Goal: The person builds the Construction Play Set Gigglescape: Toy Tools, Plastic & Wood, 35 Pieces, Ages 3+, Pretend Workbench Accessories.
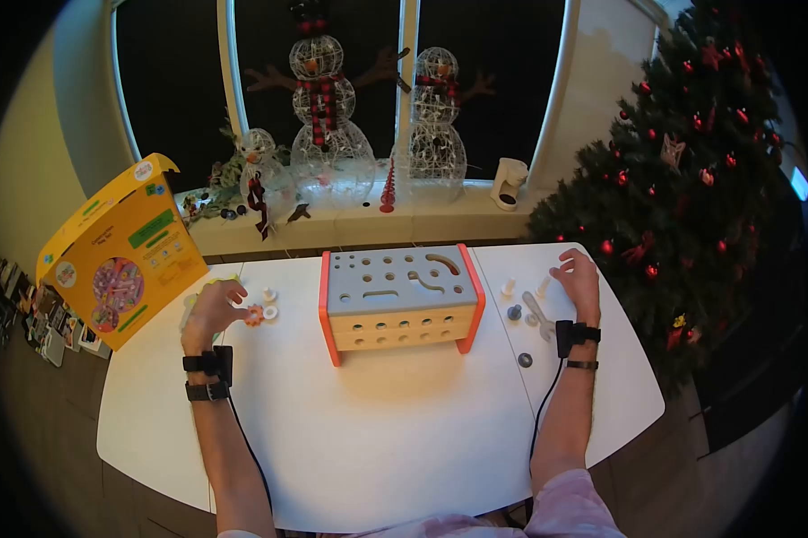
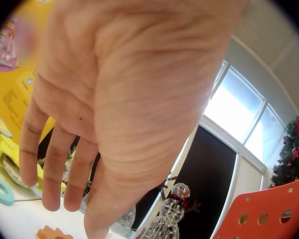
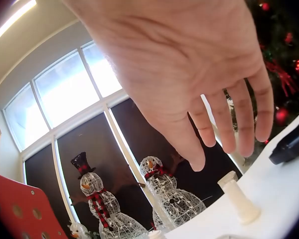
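Note:
My left hand [image 1: 214,309] hovers over the table's left side, its fingers relaxed and holding nothing. Close by its fingertips are an orange gear [image 1: 255,314], a white ring-shaped piece [image 1: 270,313] and a white bolt [image 1: 269,294]. Beyond the fingers in the left wrist view lie a yellow-green toy piece [image 2: 7,154] and a teal piece with a hole [image 2: 1,193]. On the other side, my right hand [image 1: 580,285] is also loose, with nothing in it. Below its fingers a cream bolt [image 3: 240,201] stands upright. A grey wrench [image 1: 538,318] and dark grey bolt [image 1: 514,312] lie near it.
A toy workbench [image 1: 395,296] with a holed grey top and red sides stands mid-table. The yellow box [image 1: 121,255] leans at the back left. A dark round piece [image 1: 525,360] lies on the right. Behind are wire snowmen [image 1: 332,161] and a Christmas tree [image 1: 682,170].

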`<action>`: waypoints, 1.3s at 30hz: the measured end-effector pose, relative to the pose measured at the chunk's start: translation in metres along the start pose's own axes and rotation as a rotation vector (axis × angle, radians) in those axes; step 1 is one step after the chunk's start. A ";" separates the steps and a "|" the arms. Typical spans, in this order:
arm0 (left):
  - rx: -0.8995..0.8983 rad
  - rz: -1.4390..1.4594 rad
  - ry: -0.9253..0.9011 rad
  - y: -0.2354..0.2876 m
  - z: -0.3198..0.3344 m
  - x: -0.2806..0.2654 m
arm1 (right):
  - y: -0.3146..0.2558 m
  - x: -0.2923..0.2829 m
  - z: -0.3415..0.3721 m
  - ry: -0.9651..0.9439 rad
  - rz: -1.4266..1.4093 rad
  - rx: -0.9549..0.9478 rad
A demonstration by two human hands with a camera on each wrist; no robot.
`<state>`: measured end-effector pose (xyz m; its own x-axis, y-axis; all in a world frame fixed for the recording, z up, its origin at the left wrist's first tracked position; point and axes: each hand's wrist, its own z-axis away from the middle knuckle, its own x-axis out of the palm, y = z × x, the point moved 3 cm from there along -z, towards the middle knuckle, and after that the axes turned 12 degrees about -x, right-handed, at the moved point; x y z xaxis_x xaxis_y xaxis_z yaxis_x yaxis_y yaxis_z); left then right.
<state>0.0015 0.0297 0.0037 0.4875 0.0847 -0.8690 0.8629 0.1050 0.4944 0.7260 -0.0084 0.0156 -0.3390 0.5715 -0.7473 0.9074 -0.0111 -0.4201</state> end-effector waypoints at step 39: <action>0.161 0.121 0.186 0.051 0.044 -0.058 | -0.030 0.020 0.007 -0.678 -0.040 0.130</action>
<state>0.0227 -0.0130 0.0785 0.5684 0.2689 -0.7776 0.8172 -0.0743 0.5716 0.6902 -0.0025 0.0091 -0.4902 -0.0652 -0.8692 0.8683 -0.1234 -0.4805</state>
